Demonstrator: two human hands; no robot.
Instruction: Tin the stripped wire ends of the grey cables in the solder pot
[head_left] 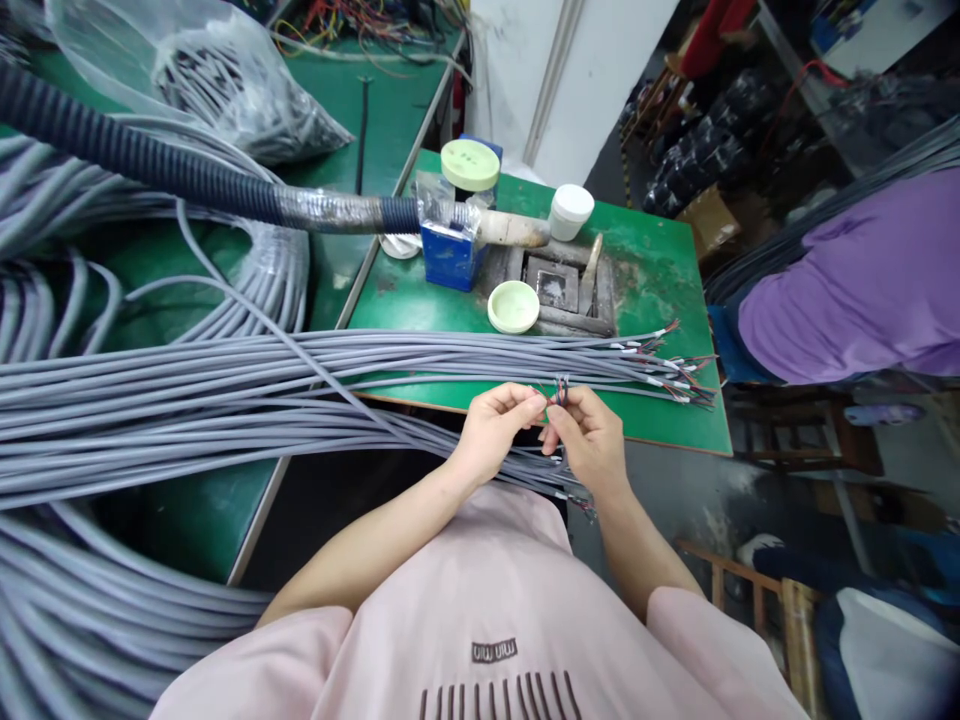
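Close in front of my body, my left hand (495, 425) pinches thin dark and reddish wires (549, 400) between thumb and forefinger. Its fingertips nearly meet those of my right hand (591, 432), which grips the same small wires from the other side, at the front edge of the green table. Just beyond both hands, a long bundle of grey cables (450, 355) lies across the table, its stripped ends (675, 375) showing red, black and white wires at the right. A lower bundle of grey cables (360, 428) passes beneath my hands, its ends hanging near my right wrist.
A soldering pot (553, 288) sits behind the cables, with a pale green lid (514, 306), a white jar (571, 212) and a blue box (448, 255) around it. A black hose (150, 160) reaches in from the left. A person in purple (862, 280) is at the right.
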